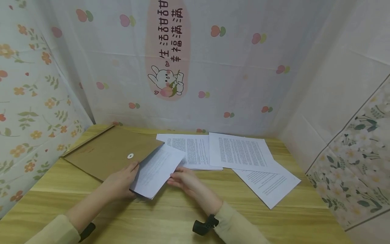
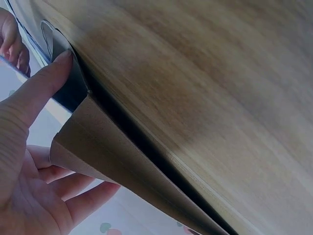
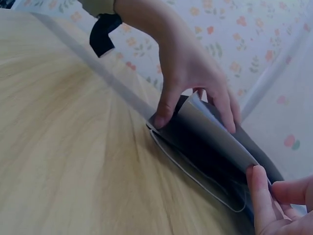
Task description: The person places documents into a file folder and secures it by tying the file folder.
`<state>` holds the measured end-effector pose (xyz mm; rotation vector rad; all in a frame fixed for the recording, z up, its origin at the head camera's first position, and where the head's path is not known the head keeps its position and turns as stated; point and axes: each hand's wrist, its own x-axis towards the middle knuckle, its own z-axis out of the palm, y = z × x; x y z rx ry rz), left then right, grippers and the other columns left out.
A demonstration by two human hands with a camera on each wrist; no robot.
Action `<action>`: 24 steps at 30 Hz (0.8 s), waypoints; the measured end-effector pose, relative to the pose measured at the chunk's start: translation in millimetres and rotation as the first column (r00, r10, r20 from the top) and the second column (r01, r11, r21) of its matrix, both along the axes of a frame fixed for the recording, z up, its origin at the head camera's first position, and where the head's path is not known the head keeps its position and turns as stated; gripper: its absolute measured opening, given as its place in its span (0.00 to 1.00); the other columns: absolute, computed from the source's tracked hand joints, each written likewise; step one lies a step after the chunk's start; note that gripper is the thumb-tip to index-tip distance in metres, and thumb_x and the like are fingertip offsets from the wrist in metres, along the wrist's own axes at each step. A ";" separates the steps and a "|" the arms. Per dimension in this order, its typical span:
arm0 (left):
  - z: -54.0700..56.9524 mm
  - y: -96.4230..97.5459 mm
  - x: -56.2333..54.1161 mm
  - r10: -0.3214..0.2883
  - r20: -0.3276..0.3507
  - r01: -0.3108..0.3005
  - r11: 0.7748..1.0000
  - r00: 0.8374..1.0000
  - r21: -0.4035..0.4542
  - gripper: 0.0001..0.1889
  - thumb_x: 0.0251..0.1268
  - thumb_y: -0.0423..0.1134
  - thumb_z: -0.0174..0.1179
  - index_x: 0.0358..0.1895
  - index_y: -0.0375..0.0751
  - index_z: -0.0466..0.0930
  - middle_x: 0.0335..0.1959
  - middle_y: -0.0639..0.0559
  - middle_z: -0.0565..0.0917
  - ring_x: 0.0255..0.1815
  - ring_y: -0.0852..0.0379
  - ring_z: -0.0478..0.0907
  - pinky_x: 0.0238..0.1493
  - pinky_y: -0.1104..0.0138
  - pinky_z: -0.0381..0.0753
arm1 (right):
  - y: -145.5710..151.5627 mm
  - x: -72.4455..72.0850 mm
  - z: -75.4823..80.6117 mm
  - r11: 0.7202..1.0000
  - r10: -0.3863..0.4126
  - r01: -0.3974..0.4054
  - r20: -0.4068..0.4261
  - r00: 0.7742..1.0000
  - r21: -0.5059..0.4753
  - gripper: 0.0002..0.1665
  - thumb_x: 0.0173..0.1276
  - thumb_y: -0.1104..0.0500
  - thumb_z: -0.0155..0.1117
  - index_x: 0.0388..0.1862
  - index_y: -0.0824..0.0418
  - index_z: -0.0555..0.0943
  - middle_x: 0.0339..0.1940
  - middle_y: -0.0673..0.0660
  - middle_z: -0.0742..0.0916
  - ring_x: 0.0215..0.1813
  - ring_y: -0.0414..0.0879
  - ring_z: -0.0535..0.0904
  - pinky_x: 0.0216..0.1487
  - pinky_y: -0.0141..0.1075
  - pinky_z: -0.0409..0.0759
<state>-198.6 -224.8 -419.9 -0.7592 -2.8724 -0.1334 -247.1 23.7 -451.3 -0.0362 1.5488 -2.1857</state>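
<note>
A brown paper file envelope [image 1: 112,149] with a white button closure [image 1: 130,156] lies on the left of the table, its mouth facing right. My left hand [image 1: 120,183] grips the near corner of that mouth, thumb at the lower edge and fingers along the upper side, which keeps it parted. Printed sheets of paper [image 1: 159,169] stick out of the opening, partly inside. My right hand [image 1: 186,181] pinches their right edge between thumb and fingers. In the right wrist view, a thin string [image 3: 195,182] loops below the envelope's mouth.
Behind the hands lies a printed sheet [image 1: 192,149]. Two more printed piles, a back one [image 1: 240,152] and a slanted front one [image 1: 268,186], overlap to the right on the wooden table [image 1: 164,223]. Patterned cloth [image 1: 231,67] hangs along the back and sides.
</note>
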 end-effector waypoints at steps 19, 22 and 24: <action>-0.6 6.1 0.6 -0.004 0.014 0.004 1.000 1.000 0.007 0.55 0.27 0.47 0.82 0.61 0.17 0.64 0.63 0.27 0.66 0.57 0.33 0.72 0.47 0.49 0.78 | -40.2 -18.3 1.1 0.999 -0.044 0.045 -0.023 0.999 0.015 0.10 0.63 0.77 0.56 0.44 0.75 0.72 0.33 0.64 0.81 0.34 0.51 0.84 0.43 0.40 0.83; 0.1 6.4 0.6 -0.006 0.017 0.006 1.000 1.000 0.009 0.56 0.27 0.48 0.82 0.61 0.16 0.64 0.63 0.27 0.66 0.57 0.33 0.72 0.48 0.49 0.78 | -44.7 -20.6 2.8 0.997 -0.061 0.062 -0.022 0.998 0.053 0.12 0.63 0.76 0.57 0.47 0.77 0.72 0.34 0.66 0.82 0.34 0.52 0.85 0.42 0.39 0.83; 0.7 6.4 0.9 -0.002 0.024 0.002 1.000 1.000 0.010 0.56 0.28 0.49 0.81 0.61 0.16 0.64 0.63 0.27 0.66 0.57 0.33 0.72 0.49 0.49 0.78 | -47.2 -22.2 4.0 0.992 -0.073 0.076 -0.037 0.997 0.101 0.11 0.63 0.76 0.59 0.45 0.78 0.74 0.34 0.68 0.84 0.33 0.53 0.86 0.39 0.39 0.83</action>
